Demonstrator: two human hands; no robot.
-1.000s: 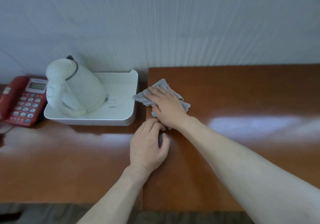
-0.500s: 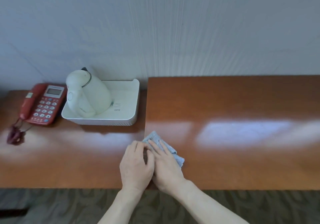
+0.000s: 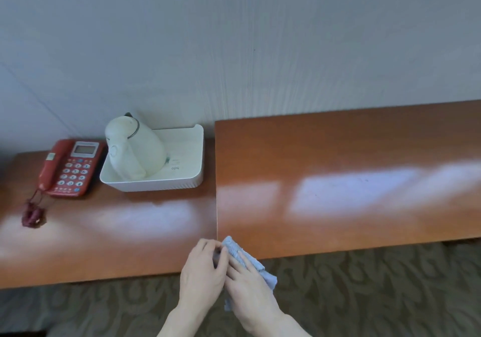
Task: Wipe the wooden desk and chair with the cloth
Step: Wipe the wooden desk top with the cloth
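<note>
My right hand (image 3: 250,292) lies flat, fingers straight and together, pressing the cloth (image 3: 234,248) over the front edge of the desk (image 3: 338,154), presumably to wipe the lip. My left hand (image 3: 203,277) curls at its corner, likely steadying; pinch unconfirmed. The kettle (image 3: 135,149) stands well beyond.

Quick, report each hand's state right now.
Left hand: fingers curled against the cloth; grip cannot be told.
Right hand: open, straight fingers pressing the cloth at the desk front edge.

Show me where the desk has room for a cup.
Bare: the raised right top; on the left, the strip in front of the tray. Crowded: telephone and cord, far left; front seam, with left hand, right hand, cloth.
</note>
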